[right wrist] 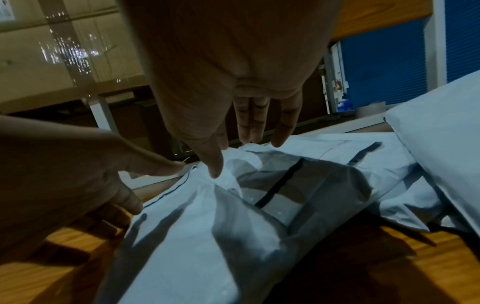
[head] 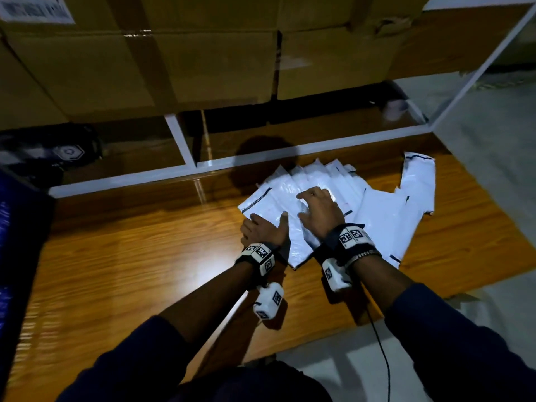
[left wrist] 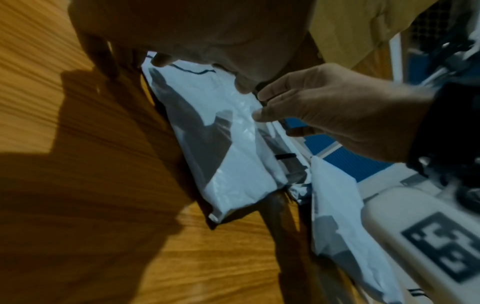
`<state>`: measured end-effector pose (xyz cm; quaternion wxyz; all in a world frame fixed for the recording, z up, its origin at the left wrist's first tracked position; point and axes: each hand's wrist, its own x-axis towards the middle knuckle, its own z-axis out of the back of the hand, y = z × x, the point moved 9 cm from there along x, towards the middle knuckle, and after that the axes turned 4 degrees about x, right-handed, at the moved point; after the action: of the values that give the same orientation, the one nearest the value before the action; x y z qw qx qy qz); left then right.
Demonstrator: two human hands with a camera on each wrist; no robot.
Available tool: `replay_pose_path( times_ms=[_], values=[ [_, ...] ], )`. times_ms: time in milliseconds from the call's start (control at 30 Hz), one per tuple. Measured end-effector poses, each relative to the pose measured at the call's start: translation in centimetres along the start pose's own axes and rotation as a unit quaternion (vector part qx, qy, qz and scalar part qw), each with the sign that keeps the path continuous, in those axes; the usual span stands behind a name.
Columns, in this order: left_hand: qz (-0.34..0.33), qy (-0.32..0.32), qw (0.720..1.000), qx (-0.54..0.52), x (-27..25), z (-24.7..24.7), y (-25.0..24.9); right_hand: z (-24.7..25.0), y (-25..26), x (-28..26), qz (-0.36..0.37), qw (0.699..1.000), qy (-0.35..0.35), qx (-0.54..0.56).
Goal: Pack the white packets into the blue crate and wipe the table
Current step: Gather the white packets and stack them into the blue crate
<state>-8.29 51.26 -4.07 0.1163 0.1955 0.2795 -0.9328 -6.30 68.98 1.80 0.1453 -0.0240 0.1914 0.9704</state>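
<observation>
Several white packets (head: 269, 198) lie fanned in an overlapping stack on the wooden table (head: 130, 256), right of centre. My left hand (head: 265, 230) grips the stack's near left edge, thumb on top and fingers curled at the edge. My right hand (head: 317, 208) rests flat on top of the stack, with the straight fingertips (right wrist: 215, 170) pressing the top packet (right wrist: 197, 226). More white packets (head: 417, 181) lie spread to the right. A dark blue shape, perhaps the crate (head: 17, 242), shows blurred at the far left edge.
Large cardboard boxes (head: 145, 53) fill a white-framed shelf (head: 261, 158) behind the table. A black bag (head: 52, 152) sits on the low shelf at left and a small cup (head: 394, 107) at the back right. The table's right edge drops to a grey floor (head: 493, 140).
</observation>
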Motion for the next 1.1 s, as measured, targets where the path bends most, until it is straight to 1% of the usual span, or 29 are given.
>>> replay_pose_path(
  times_ms=[100,233,300,367,433,533,567,633,700,800,900,1000,1100],
  values=[
    [-0.018,0.035,0.999,0.033,0.8,-1.2,-0.4,-0.5,-0.4,0.7,0.009,1.0,0.016,-0.018],
    [-0.04,0.008,0.996,0.075,0.7,-1.6,-0.6,-1.4,-1.2,1.0,0.033,0.998,0.037,-0.044],
    [-0.062,0.023,0.993,0.096,0.9,-2.3,-0.6,-1.7,-1.6,1.1,0.036,0.997,0.041,-0.047],
    [-0.081,0.032,0.988,0.124,1.4,-2.5,-0.3,-1.9,-1.9,1.3,0.032,0.997,0.05,-0.044],
    [-0.087,0.048,0.983,0.153,1.9,-2.4,0.5,-2.0,-2.2,1.5,0.019,0.997,0.063,-0.037],
    [-0.094,0.085,0.976,0.179,2.6,-1.2,1.7,-1.9,-2.0,2.0,0.002,0.994,0.097,-0.05],
    [-0.093,0.083,0.975,0.182,2.9,-0.4,2.1,-1.8,-1.7,2.2,-0.008,0.993,0.1,-0.064],
    [-0.08,0.061,0.978,0.185,3.3,1.3,2.8,-1.3,-1.0,2.4,-0.035,0.992,0.081,-0.094],
    [-0.073,0.052,0.982,0.168,3.3,2.2,3.5,-1.1,-0.2,2.7,-0.05,0.993,0.045,-0.094],
    [-0.077,0.031,0.988,0.132,2.2,2.3,4.4,-1.8,1.2,3.0,-0.018,0.997,0.005,-0.069],
    [-0.055,0.028,0.985,0.164,0.3,1.5,4.8,-3.1,1.6,3.0,0.007,0.996,-0.004,-0.09],
    [-0.043,0.047,0.976,0.206,-0.5,0.3,5.1,-3.9,1.2,3.1,0.005,0.992,0.0,-0.127],
    [-0.04,0.031,0.976,0.214,-0.1,0.7,5.7,-3.8,1.2,3.2,-0.003,0.985,0.005,-0.17]
  ],
)
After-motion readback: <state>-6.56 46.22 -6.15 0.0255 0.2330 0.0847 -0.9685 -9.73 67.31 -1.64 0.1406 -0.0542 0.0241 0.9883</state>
